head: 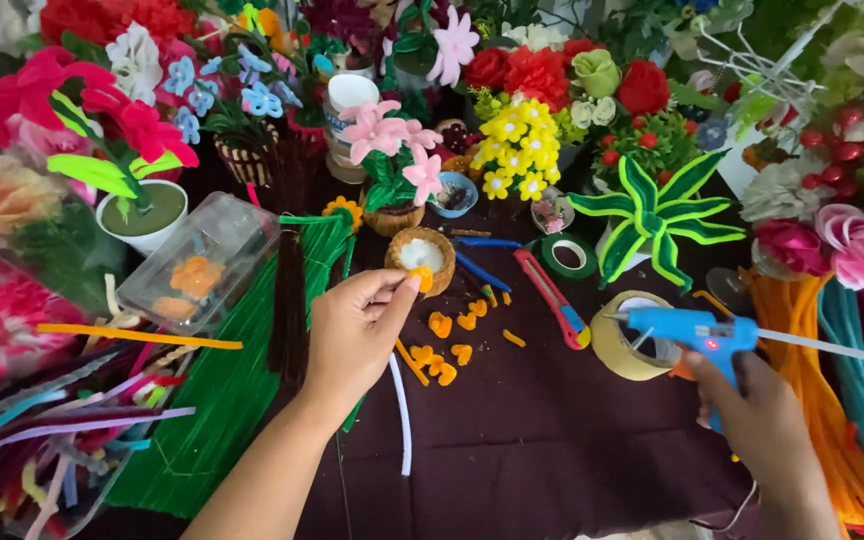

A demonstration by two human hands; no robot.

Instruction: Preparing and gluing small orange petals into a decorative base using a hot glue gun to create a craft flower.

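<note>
Glue is the main hazard here, judging by the blue glue gun [697, 332] gripped in the right hand [760, 415] at the lower right of the frame, fingers wrapped shut around its handle and the nozzle aimed left over a tan tape roll [635, 348]. A drip could land on the dark desk [532, 440] or string across to the loose orange petals [449, 340] lying mid-frame.

The left hand [352, 335], at centre, pinches a small orange petal [421, 278] between thumb and forefinger, holding it against the rim of a little woven basket [421, 258] with a white filling. With fingertips so close to the joint, hot glue could burn them, and a light basket may tip or slide under the press. The red-handled cutter [550, 295] lies just right of the basket, within a stray elbow's reach.
</note>
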